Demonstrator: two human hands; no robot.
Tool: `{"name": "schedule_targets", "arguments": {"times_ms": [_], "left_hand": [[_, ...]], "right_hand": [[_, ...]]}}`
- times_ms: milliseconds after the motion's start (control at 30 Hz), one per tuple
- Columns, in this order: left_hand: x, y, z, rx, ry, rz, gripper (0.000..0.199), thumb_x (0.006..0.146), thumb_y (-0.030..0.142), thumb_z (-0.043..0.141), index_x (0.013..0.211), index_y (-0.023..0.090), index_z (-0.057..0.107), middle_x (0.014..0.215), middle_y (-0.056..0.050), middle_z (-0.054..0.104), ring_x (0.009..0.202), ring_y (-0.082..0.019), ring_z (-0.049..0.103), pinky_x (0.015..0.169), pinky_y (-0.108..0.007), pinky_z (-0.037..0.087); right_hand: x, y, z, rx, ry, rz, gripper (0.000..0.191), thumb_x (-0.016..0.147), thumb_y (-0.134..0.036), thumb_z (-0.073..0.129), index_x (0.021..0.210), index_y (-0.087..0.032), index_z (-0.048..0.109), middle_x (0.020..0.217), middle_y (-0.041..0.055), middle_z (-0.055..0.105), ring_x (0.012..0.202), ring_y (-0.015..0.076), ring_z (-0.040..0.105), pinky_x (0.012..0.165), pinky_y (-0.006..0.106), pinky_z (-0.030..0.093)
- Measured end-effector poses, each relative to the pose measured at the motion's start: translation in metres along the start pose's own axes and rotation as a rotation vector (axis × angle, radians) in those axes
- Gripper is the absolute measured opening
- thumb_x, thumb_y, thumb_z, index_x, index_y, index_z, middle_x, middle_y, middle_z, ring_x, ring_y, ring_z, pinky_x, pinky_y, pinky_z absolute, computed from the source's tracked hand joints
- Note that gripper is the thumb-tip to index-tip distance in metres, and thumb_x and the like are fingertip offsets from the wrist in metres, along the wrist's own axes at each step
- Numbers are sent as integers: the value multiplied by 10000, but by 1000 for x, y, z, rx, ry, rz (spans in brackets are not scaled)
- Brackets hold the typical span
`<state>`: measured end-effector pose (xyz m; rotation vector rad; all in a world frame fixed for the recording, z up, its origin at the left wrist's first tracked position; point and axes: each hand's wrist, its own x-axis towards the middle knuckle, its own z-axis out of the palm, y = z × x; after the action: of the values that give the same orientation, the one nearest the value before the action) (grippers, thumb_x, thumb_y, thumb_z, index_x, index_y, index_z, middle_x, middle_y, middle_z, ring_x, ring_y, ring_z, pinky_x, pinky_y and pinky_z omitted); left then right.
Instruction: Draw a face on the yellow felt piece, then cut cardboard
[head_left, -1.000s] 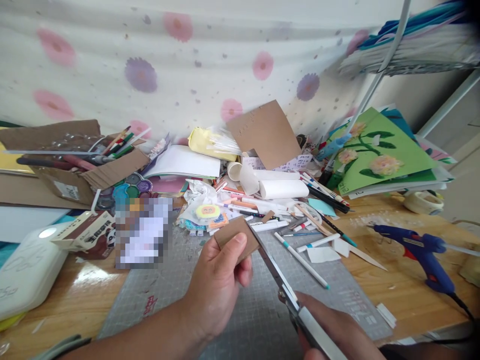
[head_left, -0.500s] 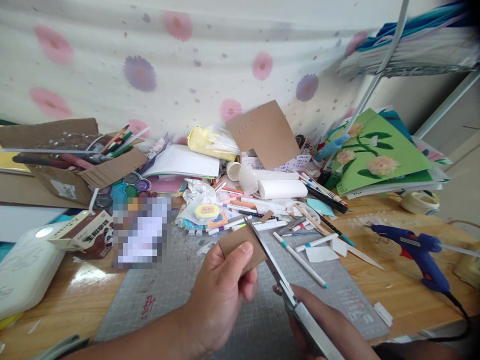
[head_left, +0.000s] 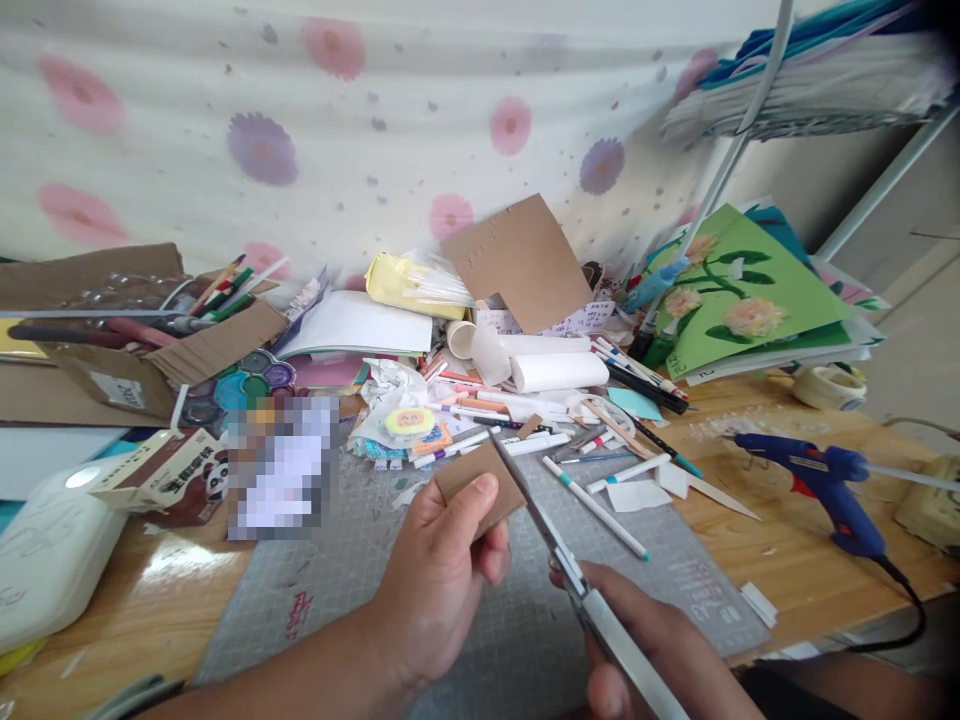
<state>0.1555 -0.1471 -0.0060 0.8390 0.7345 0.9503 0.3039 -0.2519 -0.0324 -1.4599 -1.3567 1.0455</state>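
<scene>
My left hand (head_left: 450, 565) pinches a small brown cardboard piece (head_left: 501, 500) between thumb and fingers, above the grey cutting mat (head_left: 337, 590). In my right hand (head_left: 637, 630) is a metal cutting tool with a pale grey handle (head_left: 626, 645), its fingers wrapped round it. The tool's long narrow blades (head_left: 541, 520) point up and to the left, along the right edge of the cardboard. Whether the blades touch the cardboard is hard to tell.
Markers (head_left: 592, 505) and paper scraps (head_left: 640, 495) lie on the mat's far part. A blue glue gun (head_left: 817, 480) rests at the right. Behind are white rolls (head_left: 562, 370) and a larger cardboard sheet (head_left: 521, 262). A drink carton (head_left: 169, 475) stands left.
The camera view has shifted slightly, so the background sits a little further left. Both hands keep their holds, and the blades remain beside the cardboard's right edge.
</scene>
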Motion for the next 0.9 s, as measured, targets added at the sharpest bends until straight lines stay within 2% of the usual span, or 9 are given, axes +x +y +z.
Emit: {"name": "schedule_targets", "arguments": {"times_ms": [67,133,200,267,367,533,667,800,900], "left_hand": [[0,-4,-1,33,-4,-26,284,737,378,699,641,172,529,456,57,508,391,-71,406,396,-184,327],[-1,-10,-2,100,-15,-35,255,744,383,702,696,171,568,504,42,551,441,-95,466,424,-202,379],[-3,-16,-2,173,-54,-45,244,763,384,695,719,172,584,534,39,559,491,-111,503,465,-220,418],[-5,-22,-1,220,-94,-56,247,788,377,682,693,179,569,543,47,536,521,-114,505,499,-229,432],[-9,-28,-3,250,-144,-43,246,827,362,655,683,187,559,570,52,518,558,-114,495,541,-235,434],[-3,-17,-11,319,-269,-23,198,834,387,655,832,189,647,716,16,593,672,-124,509,624,-232,431],[13,4,-16,471,-322,19,231,845,385,637,741,179,633,634,33,509,591,-98,430,540,-198,366],[23,15,-19,510,-480,-159,249,784,365,709,692,164,595,579,44,488,521,-82,412,486,-187,345],[23,13,-19,429,-476,-273,287,724,384,764,707,165,579,572,41,509,487,-80,430,453,-182,351]], "right_hand": [[4,2,-1,105,53,24,637,731,-708,615,1130,-212,624,667,10,583,539,153,517,489,254,422],[11,0,-1,228,137,38,591,748,-646,652,1130,-202,579,677,-9,559,482,109,461,442,227,377],[19,-5,-1,331,193,20,523,731,-523,737,1101,-209,542,754,-3,592,553,115,517,512,228,420],[27,-13,1,491,206,15,511,698,-416,778,1072,-221,490,716,-31,591,575,130,564,554,242,455],[34,-23,4,622,187,45,486,675,-250,734,1057,-240,433,678,-68,578,543,140,594,559,269,473],[39,-29,-6,474,167,122,465,609,-160,641,1040,-220,476,649,-78,550,521,111,519,503,235,398],[40,-25,-22,300,48,145,446,593,-107,596,1017,-210,503,638,-78,545,528,96,483,481,207,357],[40,-18,-26,249,-13,144,459,608,-66,574,1037,-209,495,655,-81,556,508,78,466,463,190,343],[39,-18,-24,276,8,143,447,603,-70,568,1023,-208,499,647,-80,555,495,74,444,453,189,323]]}}
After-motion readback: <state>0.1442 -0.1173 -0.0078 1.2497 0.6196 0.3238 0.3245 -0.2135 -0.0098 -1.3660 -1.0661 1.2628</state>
